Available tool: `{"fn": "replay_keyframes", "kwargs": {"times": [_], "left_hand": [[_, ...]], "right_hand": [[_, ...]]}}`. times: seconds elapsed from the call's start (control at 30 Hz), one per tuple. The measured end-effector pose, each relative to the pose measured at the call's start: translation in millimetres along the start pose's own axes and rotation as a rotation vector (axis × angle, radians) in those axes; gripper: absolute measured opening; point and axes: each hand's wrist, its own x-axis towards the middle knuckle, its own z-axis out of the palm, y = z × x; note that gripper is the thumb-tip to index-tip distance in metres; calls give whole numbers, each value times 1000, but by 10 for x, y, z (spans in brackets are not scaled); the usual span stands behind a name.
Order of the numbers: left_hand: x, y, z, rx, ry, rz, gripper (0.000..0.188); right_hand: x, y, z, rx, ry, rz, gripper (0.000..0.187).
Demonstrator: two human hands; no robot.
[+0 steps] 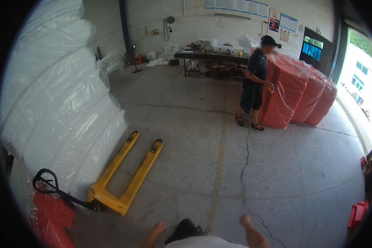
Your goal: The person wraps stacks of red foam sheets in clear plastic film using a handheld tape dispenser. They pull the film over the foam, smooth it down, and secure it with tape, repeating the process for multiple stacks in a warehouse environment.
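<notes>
My left hand (158, 227) hangs low beside my body, its fingers curled in and nothing visible in it. Low on the other side, my right hand (245, 220) is likewise curled, with nothing visible in it. Neither hand touches anything. Ahead and to the left of my left hand, a yellow pallet jack (126, 196) stands on the floor with its forks pointing away from me. Its black loop handle (45, 180) leans to the left.
Tall plastic-wrapped white stacks (62, 111) rise on the left. Red wrapped material (53, 215) lies below them. At the far right, a person (254, 78) stands beside wrapped red stacks (287, 91). A cluttered table (213, 56) is at the back. The concrete floor (190, 144) is cracked.
</notes>
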Motion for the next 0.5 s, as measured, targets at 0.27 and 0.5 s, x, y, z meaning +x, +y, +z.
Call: {"fn": "replay_keyframes", "kwargs": {"times": [0.27,0.5], "left_hand": [[785,265,-1150,-30,-108,-558,26],[3261,2320,-2463,223,-26,-239,26]], "right_hand": [[2756,-262,-1695,267,346,-99,23],[3344,31,-2154,-213,-355,-87,55]]}}
